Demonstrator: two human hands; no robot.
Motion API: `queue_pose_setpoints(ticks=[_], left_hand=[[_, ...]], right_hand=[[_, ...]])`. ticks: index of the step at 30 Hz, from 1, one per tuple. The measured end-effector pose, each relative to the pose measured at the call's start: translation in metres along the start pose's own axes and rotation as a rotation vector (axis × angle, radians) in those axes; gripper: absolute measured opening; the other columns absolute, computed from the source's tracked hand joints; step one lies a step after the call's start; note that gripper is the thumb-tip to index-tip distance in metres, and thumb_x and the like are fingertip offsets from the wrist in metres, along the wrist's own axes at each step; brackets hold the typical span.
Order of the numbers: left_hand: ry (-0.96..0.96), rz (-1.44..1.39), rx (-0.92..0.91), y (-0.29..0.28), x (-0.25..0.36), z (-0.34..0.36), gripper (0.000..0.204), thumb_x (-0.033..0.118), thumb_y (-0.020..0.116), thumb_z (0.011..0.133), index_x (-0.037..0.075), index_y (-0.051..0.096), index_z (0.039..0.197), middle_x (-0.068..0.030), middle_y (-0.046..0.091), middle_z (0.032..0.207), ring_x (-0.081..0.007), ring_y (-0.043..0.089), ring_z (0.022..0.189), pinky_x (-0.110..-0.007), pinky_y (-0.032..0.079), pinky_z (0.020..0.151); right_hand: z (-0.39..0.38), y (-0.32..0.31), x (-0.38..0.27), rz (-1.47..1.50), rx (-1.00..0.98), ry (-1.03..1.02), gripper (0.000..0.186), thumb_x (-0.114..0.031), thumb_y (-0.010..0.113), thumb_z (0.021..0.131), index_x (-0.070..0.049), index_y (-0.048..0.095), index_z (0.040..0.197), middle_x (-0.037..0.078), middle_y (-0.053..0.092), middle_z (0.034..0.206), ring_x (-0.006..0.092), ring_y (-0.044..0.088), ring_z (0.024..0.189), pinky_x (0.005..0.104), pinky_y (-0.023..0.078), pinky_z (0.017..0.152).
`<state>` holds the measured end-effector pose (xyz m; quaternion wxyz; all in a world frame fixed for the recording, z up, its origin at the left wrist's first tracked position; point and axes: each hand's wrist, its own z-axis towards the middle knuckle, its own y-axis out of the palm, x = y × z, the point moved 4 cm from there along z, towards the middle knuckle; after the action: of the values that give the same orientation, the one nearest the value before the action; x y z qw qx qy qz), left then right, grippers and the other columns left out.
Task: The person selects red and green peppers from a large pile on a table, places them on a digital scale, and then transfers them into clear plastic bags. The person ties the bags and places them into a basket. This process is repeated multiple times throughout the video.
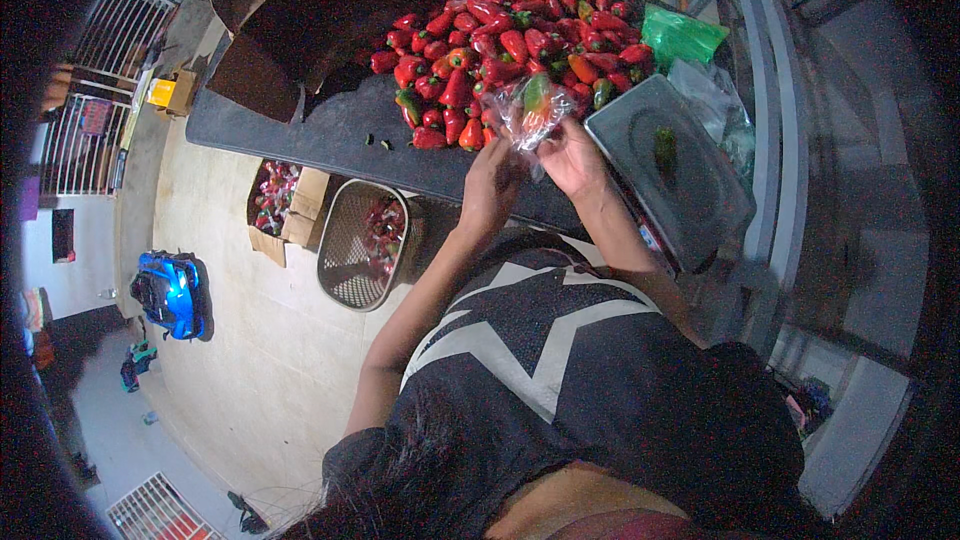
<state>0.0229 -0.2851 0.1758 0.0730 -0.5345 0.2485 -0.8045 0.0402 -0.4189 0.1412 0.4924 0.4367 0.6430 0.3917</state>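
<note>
Between my two hands is a clear plastic bag [528, 132] with red and green-orange peppers inside, held at its gathered neck over the table's near edge. My left hand [490, 183] pinches the bag's left side, fingers closed. On the other side, my right hand [574, 162] grips the neck with thumb and fingers. Just beyond lies a large heap of red peppers [500, 43], a few partly green or orange. To the right of my hands is a scale with a flat grey tray [625, 120], and a small dark green thing [665, 147] shows on it.
The dark table [260, 132] carries an open cardboard box [250, 70] at left. A green plastic bag [683, 35] and clear plastic bags [712, 100] lie beyond the scale. Below stand a lattice basket [340, 280] and a carton [300, 210] holding bagged peppers. Farther left is a blue toy car [170, 295].
</note>
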Motion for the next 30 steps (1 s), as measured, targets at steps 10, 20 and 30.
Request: queue_pose_setpoints(ticks=[10, 20, 30], left_hand=[[0.033, -0.128, 0.083, -0.016, -0.002, 0.043, 0.031, 0.005, 0.058, 0.081, -0.003, 0.051, 0.11, -0.016, 0.062, 0.094, -0.0239, 0.06, 0.085, -0.032, 0.047, 0.078], [-0.084, 0.158, -0.123, -0.008, -0.059, 0.038, 0.028, 0.01, 0.059, 0.076, 0.001, 0.057, 0.103, -0.0212, 0.058, 0.097, -0.0388, 0.059, 0.089, -0.044, 0.047, 0.074], [-0.241, 0.346, -0.215, 0.031, -0.111, -0.031, 0.052, 0.01, 0.066, 0.069, 0.002, 0.044, 0.115, -0.0225, 0.052, 0.113, -0.0423, 0.057, 0.091, -0.047, 0.048, 0.072]], right_hand=[[0.0, 0.003, -0.002, -1.845, -0.25, -0.61, 0.046, -0.003, 0.064, 0.076, 0.001, 0.048, 0.119, 0.019, 0.056, 0.113, 0.0336, 0.053, 0.108, 0.04, 0.041, 0.093], [0.017, -0.058, 0.004, -0.967, 0.042, 0.288, 0.043, -0.01, 0.063, 0.081, -0.007, 0.05, 0.122, 0.006, 0.059, 0.112, 0.0184, 0.056, 0.101, 0.0325, 0.044, 0.093], [0.008, -0.149, 0.035, -1.575, 0.187, 0.107, 0.031, -0.025, 0.069, 0.069, -0.002, 0.064, 0.09, 0.009, 0.065, 0.082, 0.0189, 0.06, 0.079, 0.0334, 0.046, 0.077]])
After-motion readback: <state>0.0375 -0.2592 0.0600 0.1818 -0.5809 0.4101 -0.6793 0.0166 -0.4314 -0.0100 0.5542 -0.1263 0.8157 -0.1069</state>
